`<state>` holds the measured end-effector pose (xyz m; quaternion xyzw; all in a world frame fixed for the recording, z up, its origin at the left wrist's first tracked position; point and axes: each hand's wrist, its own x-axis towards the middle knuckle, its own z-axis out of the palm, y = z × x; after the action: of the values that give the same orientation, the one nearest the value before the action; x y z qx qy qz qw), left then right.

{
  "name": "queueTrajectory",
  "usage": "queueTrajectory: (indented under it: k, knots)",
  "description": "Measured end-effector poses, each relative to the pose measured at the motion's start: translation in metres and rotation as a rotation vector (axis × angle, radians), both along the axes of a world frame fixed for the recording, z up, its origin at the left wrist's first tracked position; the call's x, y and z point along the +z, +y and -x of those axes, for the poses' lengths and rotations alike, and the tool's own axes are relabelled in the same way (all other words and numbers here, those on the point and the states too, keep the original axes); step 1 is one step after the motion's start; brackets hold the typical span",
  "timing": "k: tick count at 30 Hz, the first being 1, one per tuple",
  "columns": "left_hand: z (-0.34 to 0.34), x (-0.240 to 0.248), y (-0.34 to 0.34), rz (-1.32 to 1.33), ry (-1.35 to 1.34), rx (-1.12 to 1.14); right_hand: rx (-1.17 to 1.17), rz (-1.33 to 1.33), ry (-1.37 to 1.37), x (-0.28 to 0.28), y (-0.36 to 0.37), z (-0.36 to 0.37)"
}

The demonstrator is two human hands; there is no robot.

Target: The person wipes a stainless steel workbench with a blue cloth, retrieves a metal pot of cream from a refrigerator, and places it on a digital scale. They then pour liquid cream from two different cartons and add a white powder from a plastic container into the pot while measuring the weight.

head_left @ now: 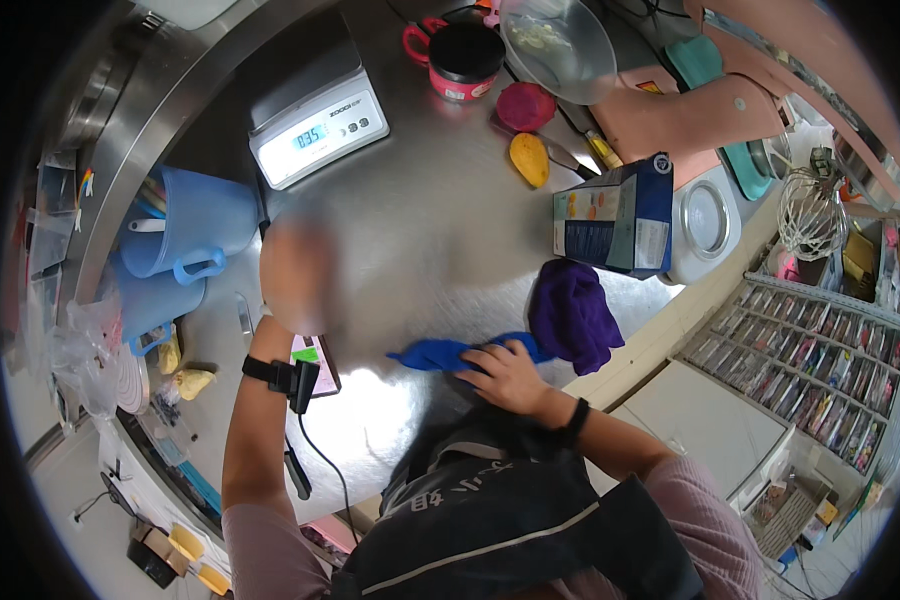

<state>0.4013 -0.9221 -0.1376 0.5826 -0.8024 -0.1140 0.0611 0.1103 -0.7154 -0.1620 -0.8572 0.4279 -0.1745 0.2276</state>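
My left hand (pixel 298 275) is smeared by motion above the steel table (pixel 420 230), left of centre; its fingers cannot be made out. Just below it, by my wrist, lies a phone-like flat thing (pixel 317 368) with a green patch. At the near edge, my right hand (pixel 510 378) rests on a blue cloth (pixel 427 354), its fingers spread over the fabric. A purple cloth (pixel 575 315) lies crumpled to the right, touching the blue one. Beyond my left hand stands a white digital scale (pixel 320 135) with a lit display.
Blue pitchers (pixel 210 215) stand at the left. On the right is a dark blue carton (pixel 618 215). Farther back are a yellow fruit (pixel 529 160), a red round fruit (pixel 526 106), a clear bowl (pixel 570 60), a black-lidded pink container (pixel 466 60) and a pink machine (pixel 690 125).
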Motion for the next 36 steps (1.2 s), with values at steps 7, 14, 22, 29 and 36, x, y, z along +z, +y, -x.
queueTrajectory:
  k: [7, 14, 22, 29, 36]
  knots:
    - [0.007, -0.039, -0.142, 0.2, 0.547, 0.719, -0.065, 0.056, 0.113, 0.01, -0.003, 0.089]
    - [-0.042, -0.083, -0.211, -0.047, 0.919, 0.953, -0.237, 0.052, 0.086, 0.0, -0.004, 0.099]
    - [0.072, -0.029, -0.125, -0.337, 1.49, 1.087, -0.244, 0.023, 0.105, 0.005, -0.003, 0.106]
    - [0.092, -0.004, 0.021, -0.44, 1.492, 1.104, -0.083, 0.038, 0.034, 0.011, 0.001, 0.102]
    - [0.095, -0.01, 0.131, -0.347, 1.263, 1.035, 0.23, 0.472, 0.372, -0.042, 0.051, 0.099]
